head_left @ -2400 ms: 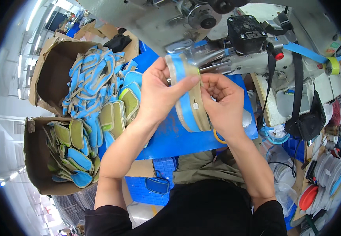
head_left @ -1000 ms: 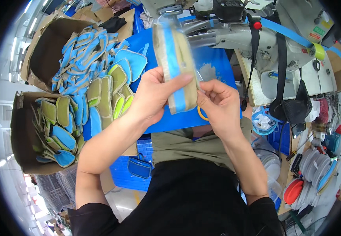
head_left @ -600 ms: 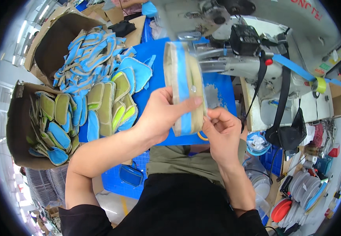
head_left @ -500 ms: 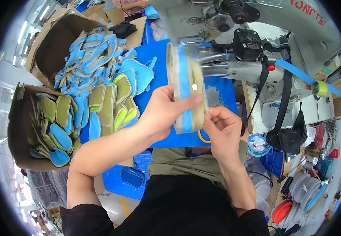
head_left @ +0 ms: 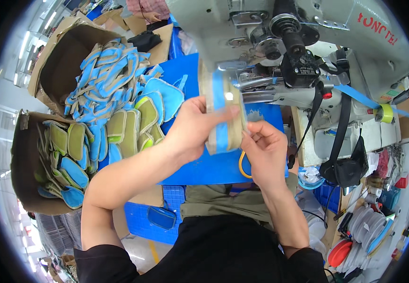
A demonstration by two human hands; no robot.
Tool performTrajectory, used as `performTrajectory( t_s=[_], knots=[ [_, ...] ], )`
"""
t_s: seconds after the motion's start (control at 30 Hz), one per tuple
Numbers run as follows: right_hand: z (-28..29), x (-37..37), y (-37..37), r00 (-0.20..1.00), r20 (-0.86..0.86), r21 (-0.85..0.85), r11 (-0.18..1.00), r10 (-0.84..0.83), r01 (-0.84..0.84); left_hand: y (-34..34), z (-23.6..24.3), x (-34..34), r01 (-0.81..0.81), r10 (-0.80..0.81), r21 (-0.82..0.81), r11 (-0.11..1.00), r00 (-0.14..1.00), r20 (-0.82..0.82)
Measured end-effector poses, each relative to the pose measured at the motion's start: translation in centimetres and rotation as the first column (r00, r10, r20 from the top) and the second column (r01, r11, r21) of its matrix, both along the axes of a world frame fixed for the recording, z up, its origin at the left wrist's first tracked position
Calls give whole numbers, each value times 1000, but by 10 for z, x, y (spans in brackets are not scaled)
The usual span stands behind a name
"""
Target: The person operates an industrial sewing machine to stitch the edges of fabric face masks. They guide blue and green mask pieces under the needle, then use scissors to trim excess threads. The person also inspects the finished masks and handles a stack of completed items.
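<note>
In front of the sewing machine, I hold a beige fabric band (head_left: 220,134) with a blue stripe along its middle. My left hand (head_left: 191,131) grips its left side, thumb laid across the stripe. My right hand (head_left: 268,153) is closed at the band's lower right edge, with thumb and forefinger pinching it. The band's upper part is blurred and stands close to the machine's arm (head_left: 256,96). A yellow scissor handle (head_left: 243,165) shows just left of my right hand; the rest of the scissors is hidden.
A blue work surface (head_left: 204,172) lies beneath my hands. On the left, one cardboard box (head_left: 56,59) overflows with blue-striped bands (head_left: 112,78); another box (head_left: 23,160) holds green and blue padded pieces (head_left: 74,172). The sewing machine (head_left: 237,23) fills the upper right, with blue tape (head_left: 357,95) running beside it.
The view has shifted a little, with the machine now larger at the top. Both hands keep their hold on the band, which is slightly higher in the picture.
</note>
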State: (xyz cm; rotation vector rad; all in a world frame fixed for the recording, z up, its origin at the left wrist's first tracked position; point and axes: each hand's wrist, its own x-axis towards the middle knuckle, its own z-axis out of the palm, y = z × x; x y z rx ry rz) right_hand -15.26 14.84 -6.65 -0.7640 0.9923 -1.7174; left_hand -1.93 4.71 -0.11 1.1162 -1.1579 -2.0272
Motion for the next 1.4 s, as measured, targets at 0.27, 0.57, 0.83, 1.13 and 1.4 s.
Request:
performTrajectory(
  t_s=[0.27, 0.57, 0.83, 1.13, 1.4],
  knots=[
    [-2, -5, -21, 1000, -5, 6, 1000, -15, 15, -18, 3, -4, 33, -33, -9, 999, 999, 17],
    [-1, -1, -20, 999, 21, -24, 999, -37, 38, -19, 6, -6, 48, -46, -57, 997, 999, 24],
    [10, -8, -38, 988, -117, 22, 994, -101, 105, -34, 12, -10, 118, -113, -73, 990, 991, 69],
    [6, -10, -38, 918, -346, -59, 980, -197, 188, -13, -8, 4, 64, -71, -298, 952, 997, -11],
    [-1, -7, -37, 903, -371, -54, 976, -217, 213, -15, -7, 1, 78, -83, -156, 985, 996, -28]
  ],
)
